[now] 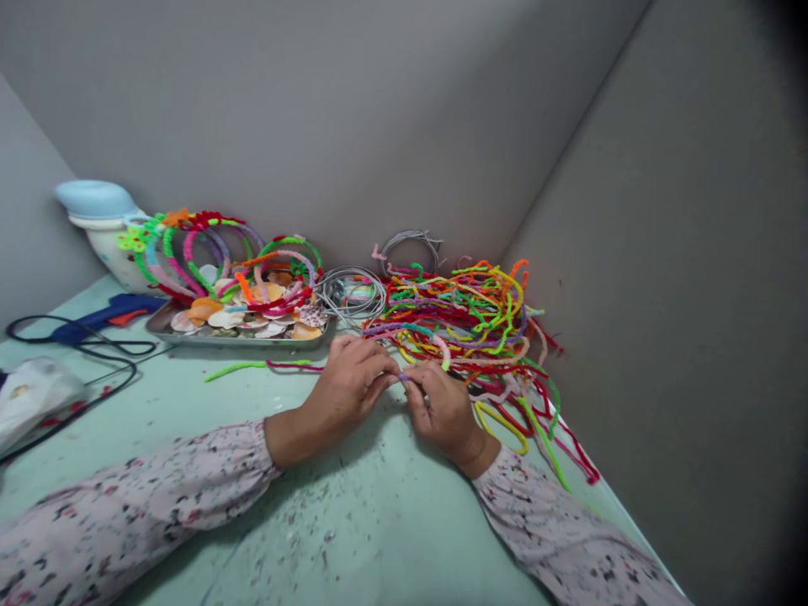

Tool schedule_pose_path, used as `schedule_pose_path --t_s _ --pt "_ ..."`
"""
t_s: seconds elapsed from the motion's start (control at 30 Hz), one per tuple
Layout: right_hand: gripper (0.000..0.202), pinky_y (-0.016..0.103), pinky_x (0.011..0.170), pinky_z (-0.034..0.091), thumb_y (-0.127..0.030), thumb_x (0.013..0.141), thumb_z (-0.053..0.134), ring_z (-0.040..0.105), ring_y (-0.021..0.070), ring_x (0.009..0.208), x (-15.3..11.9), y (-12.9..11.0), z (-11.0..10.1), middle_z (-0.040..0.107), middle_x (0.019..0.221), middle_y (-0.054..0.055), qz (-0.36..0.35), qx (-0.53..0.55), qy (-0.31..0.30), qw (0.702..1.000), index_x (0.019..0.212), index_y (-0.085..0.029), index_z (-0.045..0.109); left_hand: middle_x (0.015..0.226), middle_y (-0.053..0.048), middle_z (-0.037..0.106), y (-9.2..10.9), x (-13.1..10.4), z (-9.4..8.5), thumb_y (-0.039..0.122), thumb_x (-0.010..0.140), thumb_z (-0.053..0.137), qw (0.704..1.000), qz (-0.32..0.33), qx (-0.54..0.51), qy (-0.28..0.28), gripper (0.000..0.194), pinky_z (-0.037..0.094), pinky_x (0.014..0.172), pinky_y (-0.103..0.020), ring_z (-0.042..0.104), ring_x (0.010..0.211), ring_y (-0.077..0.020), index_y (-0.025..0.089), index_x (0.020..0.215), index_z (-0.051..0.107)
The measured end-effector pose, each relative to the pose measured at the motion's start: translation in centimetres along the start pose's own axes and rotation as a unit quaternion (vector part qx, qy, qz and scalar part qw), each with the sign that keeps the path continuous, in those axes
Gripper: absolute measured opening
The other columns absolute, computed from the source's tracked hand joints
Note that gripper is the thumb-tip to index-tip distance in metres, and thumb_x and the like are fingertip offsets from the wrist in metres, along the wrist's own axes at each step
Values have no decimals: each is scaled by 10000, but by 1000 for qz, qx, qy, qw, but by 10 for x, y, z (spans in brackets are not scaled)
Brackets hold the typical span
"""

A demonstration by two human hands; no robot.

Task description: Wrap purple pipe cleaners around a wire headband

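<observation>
My left hand (353, 377) and my right hand (442, 408) meet over the table, with thumbs and fingertips pinched close together. Between them shows a short purple bit of pipe cleaner (404, 378). A curved band wrapped in purple, blue, pink and green pipe cleaner (440, 343) arches behind my fingers and runs down to my right hand. How its ends join is hidden by my fingers. Left of my left hand, a green and dark red pipe cleaner (240, 368) lies on the table. A tangled heap of colourful pipe cleaners (467, 311) lies just behind my right hand.
Shells and several wrapped hoops (189, 244) fill a metal tray (240, 341) at the back left. Coiled grey wire (353, 295) sits beside it. A blue glue gun (101, 320) with a black cord, a white container with a blue lid (104, 219) and a plastic bag (38, 396) stand left.
</observation>
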State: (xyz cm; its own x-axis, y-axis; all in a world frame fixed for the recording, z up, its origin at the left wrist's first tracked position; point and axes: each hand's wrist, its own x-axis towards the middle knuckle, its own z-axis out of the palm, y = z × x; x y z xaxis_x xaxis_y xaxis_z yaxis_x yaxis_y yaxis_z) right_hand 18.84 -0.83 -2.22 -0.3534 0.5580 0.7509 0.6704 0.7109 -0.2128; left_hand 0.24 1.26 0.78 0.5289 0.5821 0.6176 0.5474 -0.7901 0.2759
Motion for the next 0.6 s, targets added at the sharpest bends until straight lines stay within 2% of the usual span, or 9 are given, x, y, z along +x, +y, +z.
schedule_pose_path --t_s 0.37,0.6 --pt "115 303 689 515 -138 896 476 620 185 797 0 0 -1 643 839 71 -1 17 8 1000 979 -177 546 909 -30 622 -1 4 -4 249 923 480 998 0 -33 -56 110 299 881 -382 523 893 -180 197 914 577" --pt "128 306 696 523 -140 891 481 628 185 794 0 1 -1 648 843 73 8 18 15 1000 991 -176 554 903 -27 628 0 7 -8 248 935 467 998 11 -24 -48 124 296 879 -371 530 879 -172 194 918 577"
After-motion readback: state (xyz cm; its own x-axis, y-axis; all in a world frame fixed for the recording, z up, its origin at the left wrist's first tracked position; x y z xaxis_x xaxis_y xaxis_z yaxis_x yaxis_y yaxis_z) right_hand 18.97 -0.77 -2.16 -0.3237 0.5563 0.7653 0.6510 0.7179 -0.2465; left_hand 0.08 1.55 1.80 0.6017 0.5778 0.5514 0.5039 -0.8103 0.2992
